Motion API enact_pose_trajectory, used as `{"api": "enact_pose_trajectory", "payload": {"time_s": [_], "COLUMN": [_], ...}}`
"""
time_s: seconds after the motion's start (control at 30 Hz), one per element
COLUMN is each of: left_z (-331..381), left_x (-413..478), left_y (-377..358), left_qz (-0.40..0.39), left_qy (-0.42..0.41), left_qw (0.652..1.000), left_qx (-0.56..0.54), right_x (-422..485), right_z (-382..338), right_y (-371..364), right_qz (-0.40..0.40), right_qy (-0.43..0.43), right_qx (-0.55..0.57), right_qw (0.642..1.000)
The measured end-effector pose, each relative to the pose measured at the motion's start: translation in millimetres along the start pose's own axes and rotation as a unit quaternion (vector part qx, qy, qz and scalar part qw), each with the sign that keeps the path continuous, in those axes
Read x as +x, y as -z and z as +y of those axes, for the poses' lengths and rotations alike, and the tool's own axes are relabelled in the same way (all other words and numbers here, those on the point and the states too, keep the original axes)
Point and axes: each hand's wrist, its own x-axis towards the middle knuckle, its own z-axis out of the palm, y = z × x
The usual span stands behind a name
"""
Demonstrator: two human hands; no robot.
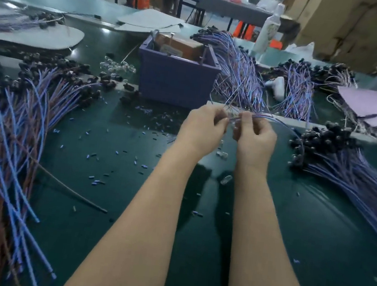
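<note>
Blue and brown, thin, pinched along a short stretch: held the wire pair (278, 118) up over the green mat (126, 218), just in front of the purple crate (176, 79). Curled the left hand (203, 123) on the bared tips, thumb to forefinger. Closed the right hand (255, 134) on the sheathed part right beside it, knuckles of the two nearly touching. Could not make out, through the blur, what sat between the fingertips.

Had the pair arcing outward from the right hand, to the right and down, towards a heap of black-capped wires (330, 141) on the mat. Had, below the wrists, a few clear pieces (223, 154) scattered on the mat, and farther left many short sheath snippets (97, 180). Had, well out to the left, a broad sheaf of blue and brown wires (4, 144) fanned across the mat. Faced, behind the crate's right corner, another wire bundle (238, 77), and inside the crate a wooden block (178, 45). Faced, beyond all that, at the far right of the bench, an upright white bottle (270, 27).
</note>
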Motion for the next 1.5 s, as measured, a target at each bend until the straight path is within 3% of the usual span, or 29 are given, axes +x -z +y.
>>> {"api": "enact_pose_trajectory", "payload": {"time_s": [0.2,0.33,0.6,0.77,0.83,0.97,1.07,1.2,1.33,1.4,1.5], "left_z": [-30.3,-37.3,-39.5,-47.6,-43.0,-33.6,-28.0,-14.8,-15.2,-16.8,-20.4], "left_x": [-1.2,-3.2,-3.7,-4.9,-5.6,-6.4,-5.3,-8.6,-6.9,-6.2,-5.1], "left_y": [17.9,21.0,27.5,49.4,44.7,25.4,17.8,2.1,-0.7,1.2,2.8], "left_qz": [0.058,0.076,0.084,0.193,0.196,0.104,0.077,0.016,0.060,0.096,0.163], "left_qy": [0.087,0.130,0.122,0.161,0.158,0.147,0.097,0.105,0.138,0.137,0.138], "left_qw": [0.992,0.987,0.989,0.968,0.968,0.980,0.992,0.961,0.920,0.910,0.899], "left_qx": [0.070,0.050,-0.026,-0.005,0.013,0.080,-0.024,-0.254,-0.361,-0.379,-0.383], "right_x": [14.3,11.7,11.2,23.7,21.2,11.7,7.3,-2.7,-9.7,-14.0,-22.9], "right_z": [11.4,15.8,19.5,18.0,16.7,10.2,6.6,5.4,0.8,-1.0,-1.9], "right_y": [8.7,3.5,3.7,27.3,23.9,9.6,6.9,-1.2,-2.3,-3.4,-11.5], "right_qz": [0.136,0.154,0.173,0.233,0.219,0.159,0.098,-0.004,-0.091,-0.133,-0.092], "right_qy": [-0.086,-0.095,-0.115,-0.137,-0.145,-0.180,-0.221,-0.289,-0.268,-0.194,0.061], "right_qx": [0.182,0.206,0.224,0.285,0.292,0.360,0.399,0.346,0.144,0.028,-0.111], "right_qw": [0.970,0.962,0.952,0.919,0.920,0.902,0.885,0.893,0.948,0.972,0.988]}}
